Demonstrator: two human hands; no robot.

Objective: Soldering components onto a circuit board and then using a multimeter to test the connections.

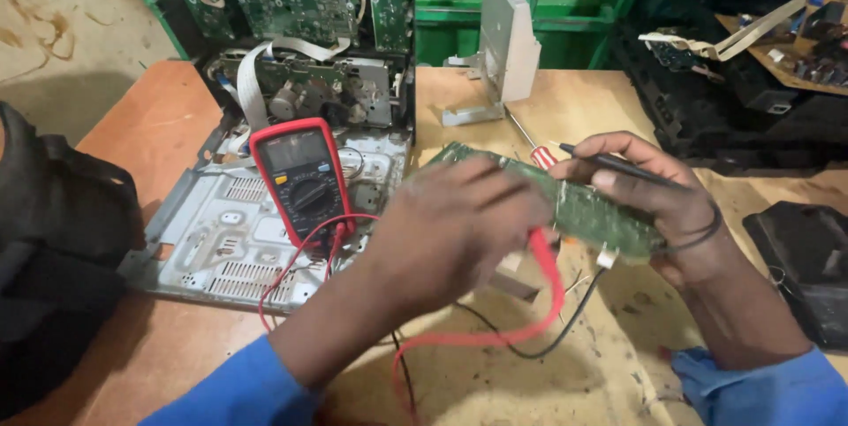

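Circuit board [592, 209] held btwn both hands, right grip [658, 201] closed w/ black probe [618, 163].

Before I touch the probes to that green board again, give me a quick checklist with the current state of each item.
1. Green circuit board supported: ok, right hand grips it off the table.
2. Black probe in hand: ok, in the right hand's fingers.
3. Red probe in hand: ok, under the left hand.
4. Leads plugged into red multimeter: ok.
5. Meter reading: cannot tell, display unreadable.
6. Probe tips on the board: cannot tell, hidden.
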